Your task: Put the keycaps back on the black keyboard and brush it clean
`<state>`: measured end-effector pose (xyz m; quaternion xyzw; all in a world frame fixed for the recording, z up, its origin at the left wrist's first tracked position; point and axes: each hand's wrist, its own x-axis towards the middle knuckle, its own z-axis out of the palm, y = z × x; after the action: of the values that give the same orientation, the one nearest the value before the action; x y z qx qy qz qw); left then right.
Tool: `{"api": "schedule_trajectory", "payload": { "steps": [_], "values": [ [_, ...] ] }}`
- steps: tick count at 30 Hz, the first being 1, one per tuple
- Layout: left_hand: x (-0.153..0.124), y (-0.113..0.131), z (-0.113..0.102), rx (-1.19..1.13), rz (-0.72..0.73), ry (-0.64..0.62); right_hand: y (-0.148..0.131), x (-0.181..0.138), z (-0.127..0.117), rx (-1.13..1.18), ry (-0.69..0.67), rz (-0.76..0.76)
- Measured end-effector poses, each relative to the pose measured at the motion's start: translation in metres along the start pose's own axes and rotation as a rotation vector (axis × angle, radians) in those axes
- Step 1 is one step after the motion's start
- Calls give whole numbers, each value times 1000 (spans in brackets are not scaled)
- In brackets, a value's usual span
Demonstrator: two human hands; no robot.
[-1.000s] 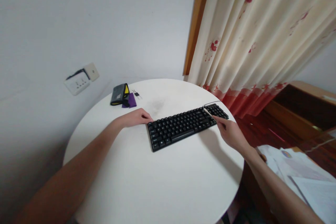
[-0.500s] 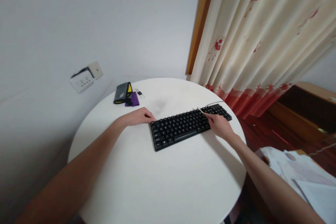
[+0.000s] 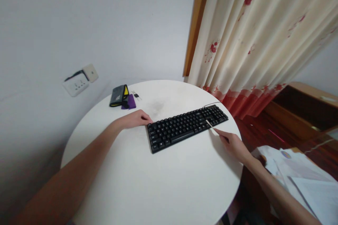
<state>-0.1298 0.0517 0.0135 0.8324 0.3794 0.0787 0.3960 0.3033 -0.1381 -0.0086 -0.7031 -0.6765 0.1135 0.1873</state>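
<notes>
A black keyboard [image 3: 182,126] lies at a slant on the round white table [image 3: 158,182]. At its far left corner rests my left hand [image 3: 136,119], fingers closed together and gripping the edge. My right hand [image 3: 235,145] is closed round a thin pale stick [image 3: 212,126], off the near right side of the keyboard. The tip of that stick reaches over the keys near the arrow cluster; whether it touches them I cannot tell, and its kind is too small to make out.
Behind my left hand lie a grey and yellow folded cloth [image 3: 118,95], a purple cloth [image 3: 131,102] and a small black item [image 3: 136,95]. A cable [image 3: 212,103] leaves the keyboard's back. Papers [image 3: 298,172] are stacked right of the table, below the curtain [image 3: 237,42].
My right hand has drawn back toward me and right, taking the stick from the keyboard's far edge to its near side. My left hand stays at the corner. The view has shifted slightly.
</notes>
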Motion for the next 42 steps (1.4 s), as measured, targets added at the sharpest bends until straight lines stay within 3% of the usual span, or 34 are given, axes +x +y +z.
{"api": "schedule_trajectory", "payload": {
  "steps": [6, 13, 18, 21, 25, 28, 31, 35, 42],
  "values": [
    [0, 2, -1, 8, -10, -1, -10, -23, 8, 71, 19, 54],
    [-1, -1, -3, 26, 4, 1, -28, -56, 7, -209, -7, 153],
    [-1, -1, -3, 24, -5, 0, -31, -74, -14, -310, -28, 175],
    [-1, 0, -3, 18, -11, -5, -38, -60, -26, -311, 50, 213],
    [-1, 3, -3, 26, -11, -2, -54, -10, -24, -209, 164, 154],
    [-2, 3, -2, 39, -8, 5, -63, 31, -12, -207, 122, 109],
    [-2, 3, -2, 44, -2, 3, -65, 53, -1, -239, 72, 95],
    [-1, 2, -3, 24, -8, -13, -57, 46, 5, -276, 36, 70],
    [2, -3, -3, 22, -5, -13, -40, -4, 2, -300, -12, 119]
  ]
}}
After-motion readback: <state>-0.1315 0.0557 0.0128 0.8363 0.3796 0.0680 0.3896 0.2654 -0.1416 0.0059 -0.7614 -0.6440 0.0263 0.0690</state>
